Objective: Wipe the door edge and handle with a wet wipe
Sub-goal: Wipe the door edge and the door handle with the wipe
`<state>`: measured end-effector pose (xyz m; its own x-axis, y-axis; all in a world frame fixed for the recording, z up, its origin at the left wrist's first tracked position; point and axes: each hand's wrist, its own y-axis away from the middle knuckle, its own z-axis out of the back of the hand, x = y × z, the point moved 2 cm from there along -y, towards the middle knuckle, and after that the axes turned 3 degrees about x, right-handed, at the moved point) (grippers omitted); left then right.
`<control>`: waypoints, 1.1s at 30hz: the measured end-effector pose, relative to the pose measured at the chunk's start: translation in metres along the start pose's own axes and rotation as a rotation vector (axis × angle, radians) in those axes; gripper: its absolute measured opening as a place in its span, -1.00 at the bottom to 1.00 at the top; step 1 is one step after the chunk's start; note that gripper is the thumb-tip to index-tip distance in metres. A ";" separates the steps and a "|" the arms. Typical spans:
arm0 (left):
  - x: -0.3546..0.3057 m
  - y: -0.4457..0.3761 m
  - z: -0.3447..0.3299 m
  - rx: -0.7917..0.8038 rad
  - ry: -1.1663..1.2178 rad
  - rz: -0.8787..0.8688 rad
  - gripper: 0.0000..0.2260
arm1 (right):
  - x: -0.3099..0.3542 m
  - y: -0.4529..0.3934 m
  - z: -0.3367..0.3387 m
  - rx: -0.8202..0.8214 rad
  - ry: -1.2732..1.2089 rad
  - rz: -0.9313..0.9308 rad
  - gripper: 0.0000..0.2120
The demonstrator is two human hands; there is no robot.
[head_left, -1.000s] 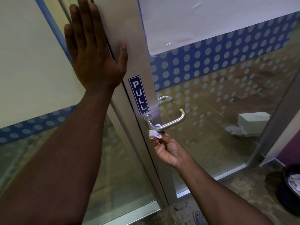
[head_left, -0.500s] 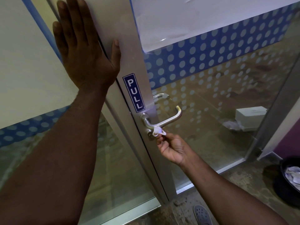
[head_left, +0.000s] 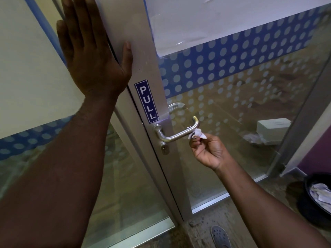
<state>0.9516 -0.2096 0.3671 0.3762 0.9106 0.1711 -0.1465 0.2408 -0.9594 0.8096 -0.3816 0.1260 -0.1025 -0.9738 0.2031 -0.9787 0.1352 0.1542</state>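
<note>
A glass door has a grey metal edge (head_left: 141, 56) with a blue PULL sticker (head_left: 147, 101) and a steel lever handle (head_left: 176, 134). My left hand (head_left: 91, 56) lies flat with straight fingers across the seam of the door edge, above the sticker. My right hand (head_left: 208, 151) pinches a small crumpled white wet wipe (head_left: 197, 133) and holds it against the underside of the handle near its outer bend. A keyhole cylinder (head_left: 163, 149) sits below the handle.
Behind the glass lie a white box (head_left: 273, 125) and crumpled paper on the floor. A black bin (head_left: 317, 199) with white waste stands at the lower right. A grey shoe (head_left: 220, 236) shows at the bottom. A fixed glass panel fills the left.
My right hand has slid the wipe along the handle from its base near the door towards the outer bend. The left hand stays pressed on the door edge.
</note>
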 end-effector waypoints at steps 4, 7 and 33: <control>0.001 0.001 0.001 -0.002 0.017 0.018 -0.25 | 0.012 0.001 -0.003 -0.021 0.042 0.056 -0.75; 0.001 0.001 0.001 0.022 0.024 0.017 -0.24 | 0.033 -0.002 -0.013 -0.064 0.122 0.165 -0.81; 0.003 0.003 0.000 0.147 0.031 0.037 -0.22 | 0.016 0.028 -0.045 -0.287 2.606 0.937 -0.74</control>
<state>0.9522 -0.2058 0.3652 0.3957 0.9096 0.1266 -0.2924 0.2555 -0.9215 0.7881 -0.3856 0.1772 0.2316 0.9550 0.1853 -0.8147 0.2945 -0.4995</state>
